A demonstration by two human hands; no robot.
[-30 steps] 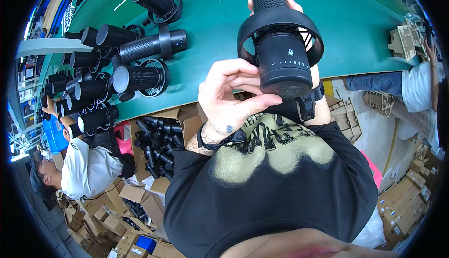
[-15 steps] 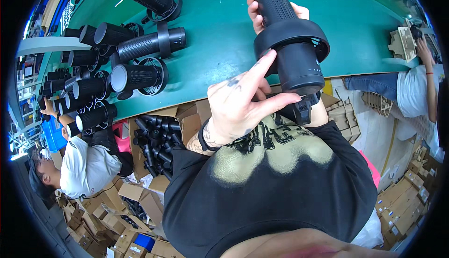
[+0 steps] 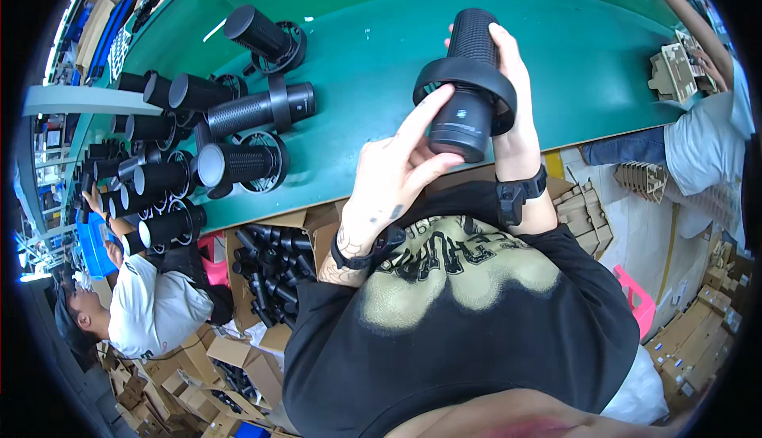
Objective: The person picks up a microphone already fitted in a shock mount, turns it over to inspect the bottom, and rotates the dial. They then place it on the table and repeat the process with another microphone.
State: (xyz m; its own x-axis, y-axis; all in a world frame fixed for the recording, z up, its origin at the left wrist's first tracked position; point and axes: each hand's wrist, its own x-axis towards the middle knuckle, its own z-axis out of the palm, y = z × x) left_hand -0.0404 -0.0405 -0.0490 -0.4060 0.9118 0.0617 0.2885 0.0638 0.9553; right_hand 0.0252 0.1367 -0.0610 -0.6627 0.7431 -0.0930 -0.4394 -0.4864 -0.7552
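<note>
I hold a black microphone [image 3: 462,124] above the green table, its perforated grille pointing away from me and its plain base toward me. A wide black shock-mount ring [image 3: 502,88] encircles its middle. My right hand [image 3: 514,92] grips the microphone from the right and behind, its fingers partly hidden by the grille and ring. My left hand [image 3: 390,169] is closed on the lower body, with the index finger just below the ring and the thumb by the base end. Left of my hands, a similar microphone [image 3: 246,112] lies on its side.
Several more black microphones in ring mounts [image 3: 238,164] crowd the green table's [image 3: 365,65] left side. Below its edge, a carton holds black parts [image 3: 274,271]. One co-worker [image 3: 167,295] sits at left; another's arm [image 3: 690,17] reaches toward cardboard trays [image 3: 671,73] at right.
The microphone has moved down and slightly left, and turned about its length. My right hand now shows along its right side. The co-worker's arm at right has risen.
</note>
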